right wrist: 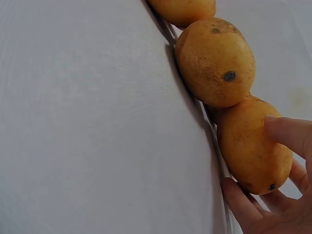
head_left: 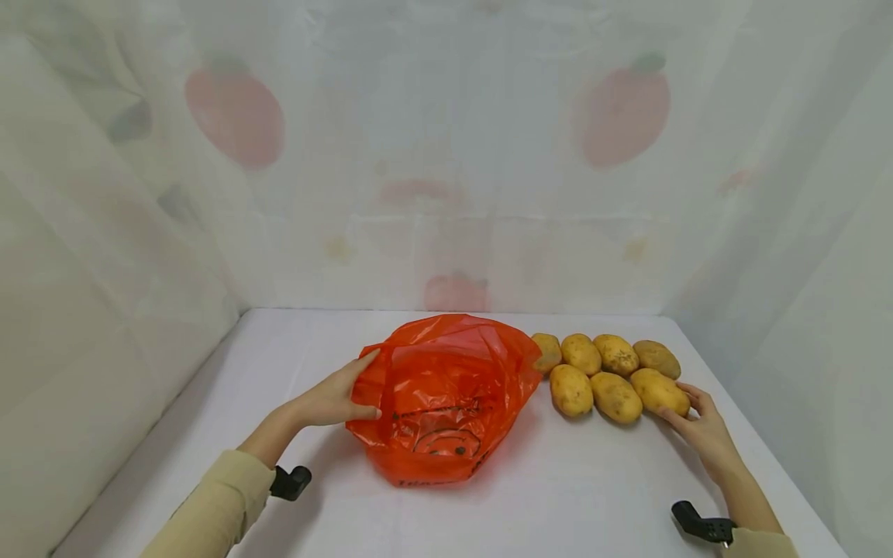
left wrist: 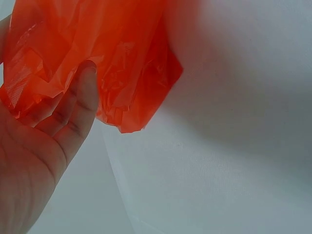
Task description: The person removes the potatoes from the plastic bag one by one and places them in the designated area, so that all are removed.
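Note:
A crinkled red plastic bag (head_left: 446, 403) with dark print stands on the white table, left of the potatoes. My left hand (head_left: 338, 395) holds the bag's left side, thumb and fingers spread across the film; in the left wrist view, bent fingers (left wrist: 80, 105) lie against the thin plastic. At the right end of the front row, my right hand (head_left: 705, 430) grips a yellow potato (head_left: 657, 390). The right wrist view shows the thumb on this potato (right wrist: 253, 146) and the other fingers around its end. A second potato (right wrist: 214, 63) touches it.
Several other potatoes lie in two rows between the bag and my right hand, among them one in the front row (head_left: 616, 398) and one behind (head_left: 616, 354). White sheets with faded fruit prints wall in the table (head_left: 558, 496) at the back and both sides.

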Motion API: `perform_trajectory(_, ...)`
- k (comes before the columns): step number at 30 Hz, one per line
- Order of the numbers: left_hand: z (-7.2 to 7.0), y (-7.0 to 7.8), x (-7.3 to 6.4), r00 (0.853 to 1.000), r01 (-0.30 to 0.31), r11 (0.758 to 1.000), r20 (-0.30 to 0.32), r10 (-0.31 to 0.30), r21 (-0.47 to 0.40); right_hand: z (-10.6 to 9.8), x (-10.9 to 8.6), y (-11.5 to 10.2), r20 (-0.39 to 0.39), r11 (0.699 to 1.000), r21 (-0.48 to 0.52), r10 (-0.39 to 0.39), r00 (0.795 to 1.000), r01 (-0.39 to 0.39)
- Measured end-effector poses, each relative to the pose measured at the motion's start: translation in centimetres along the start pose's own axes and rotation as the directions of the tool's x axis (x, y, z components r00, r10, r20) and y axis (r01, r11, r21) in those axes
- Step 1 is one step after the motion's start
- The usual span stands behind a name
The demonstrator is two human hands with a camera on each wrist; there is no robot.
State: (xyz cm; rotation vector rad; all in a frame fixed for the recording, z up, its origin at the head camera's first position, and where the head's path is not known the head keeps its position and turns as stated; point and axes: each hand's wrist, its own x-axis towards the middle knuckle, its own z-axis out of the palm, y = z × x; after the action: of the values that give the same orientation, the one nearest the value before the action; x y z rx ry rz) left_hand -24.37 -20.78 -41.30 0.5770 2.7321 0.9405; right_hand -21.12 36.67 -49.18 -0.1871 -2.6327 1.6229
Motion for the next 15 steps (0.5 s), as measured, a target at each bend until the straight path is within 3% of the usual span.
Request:
perform_trajectory(6, -0.03, 0.15, -0.11, 1.0, 0.007, 1.0, 0.003, -0.007, -0.013, 0.07, -0.12, -0.02, 0.01, 1.0, 0.019, 0.013, 1.0, -0.013)
perform_trajectory(15, 0.08, -0.11, 0.03, 1.0, 0.021, 1.0, 0.006, -0.021, -0.012, -0.01, -0.18, 0.01, 0.016, 0.998, -0.056, 0.02, 1.0, -0.019)
